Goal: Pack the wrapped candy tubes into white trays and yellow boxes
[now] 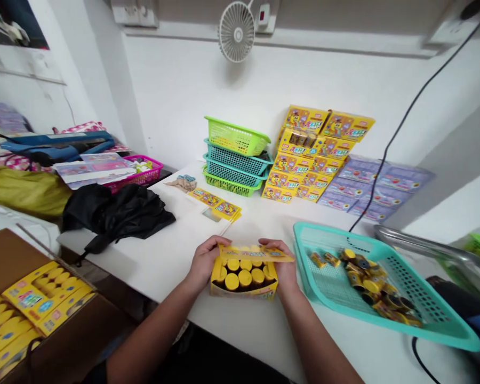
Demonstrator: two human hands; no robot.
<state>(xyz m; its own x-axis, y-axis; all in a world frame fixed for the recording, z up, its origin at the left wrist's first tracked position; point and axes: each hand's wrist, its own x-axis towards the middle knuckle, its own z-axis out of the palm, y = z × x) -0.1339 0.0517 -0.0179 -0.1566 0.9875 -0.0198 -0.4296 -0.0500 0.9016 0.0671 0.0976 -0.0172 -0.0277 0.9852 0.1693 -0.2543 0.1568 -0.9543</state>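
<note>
A yellow printed carton (244,292) sits on the white table in front of me, filled with several small tubs with round yellow caps (245,277). Its printed flap (260,254) stands partly raised along the far side. My left hand (203,262) grips the carton's left side, thumb over the flap's corner. On the other side my right hand (286,264) holds the right end of the flap and the carton's side, its fingers partly hidden behind the flap.
A turquoise basket (324,298) of loose tubs stands at right. Stacked baskets (236,154), yellow boxes (304,154) and purple packages (360,186) line the wall. Flat printed cards (216,202) and black cloth (120,210) lie left. An open carton (64,330) holds filled yellow boxes.
</note>
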